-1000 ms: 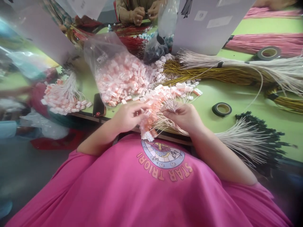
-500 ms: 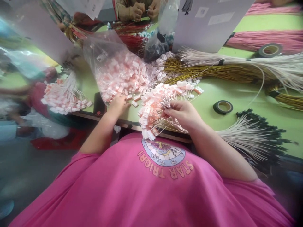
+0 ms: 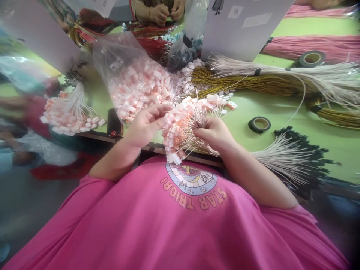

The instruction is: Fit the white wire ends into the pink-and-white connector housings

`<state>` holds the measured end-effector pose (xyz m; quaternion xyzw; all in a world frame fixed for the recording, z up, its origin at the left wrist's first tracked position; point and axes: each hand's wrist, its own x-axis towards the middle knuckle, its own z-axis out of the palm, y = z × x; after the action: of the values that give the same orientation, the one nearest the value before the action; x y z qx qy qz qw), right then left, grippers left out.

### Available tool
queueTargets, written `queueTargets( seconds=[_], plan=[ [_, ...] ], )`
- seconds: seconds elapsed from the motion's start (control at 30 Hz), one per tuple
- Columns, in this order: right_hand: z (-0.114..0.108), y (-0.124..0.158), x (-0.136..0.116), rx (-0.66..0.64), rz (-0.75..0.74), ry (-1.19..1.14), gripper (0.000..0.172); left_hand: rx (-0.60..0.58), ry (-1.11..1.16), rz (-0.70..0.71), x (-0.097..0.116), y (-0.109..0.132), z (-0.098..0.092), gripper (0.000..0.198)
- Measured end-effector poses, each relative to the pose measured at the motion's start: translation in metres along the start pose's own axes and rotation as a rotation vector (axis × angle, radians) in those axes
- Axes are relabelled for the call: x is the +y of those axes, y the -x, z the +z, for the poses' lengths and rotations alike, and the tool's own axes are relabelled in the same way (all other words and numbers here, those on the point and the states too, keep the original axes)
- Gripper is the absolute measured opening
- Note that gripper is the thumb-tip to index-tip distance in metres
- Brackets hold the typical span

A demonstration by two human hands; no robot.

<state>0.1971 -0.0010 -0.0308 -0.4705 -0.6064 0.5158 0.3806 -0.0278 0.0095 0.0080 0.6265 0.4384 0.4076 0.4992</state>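
My right hand (image 3: 212,133) is closed around a bundle of white wires (image 3: 201,117), whose bare tips stick up above the fist. Pink-and-white connector housings (image 3: 176,133) fan out on the wires to the left of that hand. At the fan's left edge, my left hand (image 3: 146,124) has its thumb and fingers curled around a small connector housing (image 3: 168,118), partly lost against the others. Behind the left hand, a clear plastic bag (image 3: 108,56) lies with its mouth towards me, full of loose connector housings (image 3: 146,84).
A finished-looking wire bunch (image 3: 74,112) and a phone (image 3: 114,122) are at left. Black tape (image 3: 259,124), white wires with black connectors (image 3: 300,157), and yellow wires (image 3: 253,84) lie at right. Grey dividers (image 3: 239,30) stand behind; another person's hands (image 3: 165,14) work beyond.
My left hand has risen from the loose housings by the bag and moved right to the fan of connectors. The right hand keeps its hold on the wires; the view has shifted slightly.
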Motion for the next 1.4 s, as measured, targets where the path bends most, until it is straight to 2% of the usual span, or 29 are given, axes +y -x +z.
queueTargets(
  seconds=[0.1, 0.2, 0.33, 0.43, 0.57, 0.87, 1.0, 1.1, 1.2, 1.3, 1.4],
  plan=[
    [0.002, 0.000, 0.000, 0.087, -0.023, 0.122, 0.010, -0.059, -0.009, -0.039, 0.008, -0.006, 0.020, 0.025],
    [0.001, 0.000, 0.001, 0.123, -0.045, 0.195, 0.012, -0.106, 0.031, -0.121, 0.004, -0.010, 0.031, 0.018],
    [-0.001, 0.000, 0.001, 0.060, -0.064, 0.137, 0.011, -0.140, 0.059, -0.242, 0.000, -0.009, 0.033, 0.021],
    [-0.001, 0.001, -0.001, 0.000, -0.081, 0.086, 0.016, -0.158, 0.013, -0.279, 0.004, -0.008, 0.034, 0.021],
    [0.001, 0.003, -0.003, 0.038, -0.095, 0.141, 0.020, -0.186, -0.050, -0.281, 0.007, -0.009, 0.037, 0.019],
    [0.002, 0.003, -0.007, 0.077, -0.082, 0.160, 0.023, -0.210, -0.206, -0.150, 0.002, -0.010, 0.039, 0.017],
    [0.003, 0.003, -0.005, 0.050, -0.105, 0.150, 0.019, -0.185, -0.471, 0.054, 0.003, -0.009, 0.041, 0.006],
    [0.003, 0.003, -0.003, 0.037, -0.046, 0.136, 0.018, -0.195, -0.626, 0.159, 0.005, -0.010, 0.042, 0.011],
    [0.000, 0.002, -0.002, 0.027, 0.026, 0.120, 0.021, -0.180, -0.625, 0.137, 0.009, -0.011, 0.042, 0.006],
    [-0.001, 0.000, -0.003, 0.025, -0.003, 0.155, 0.023, -0.162, -0.602, 0.107, 0.010, -0.011, 0.040, 0.010],
    [0.002, 0.000, -0.002, 0.050, -0.049, 0.146, 0.019, -0.161, -0.558, 0.083, 0.007, -0.012, 0.039, 0.014]
  ],
)
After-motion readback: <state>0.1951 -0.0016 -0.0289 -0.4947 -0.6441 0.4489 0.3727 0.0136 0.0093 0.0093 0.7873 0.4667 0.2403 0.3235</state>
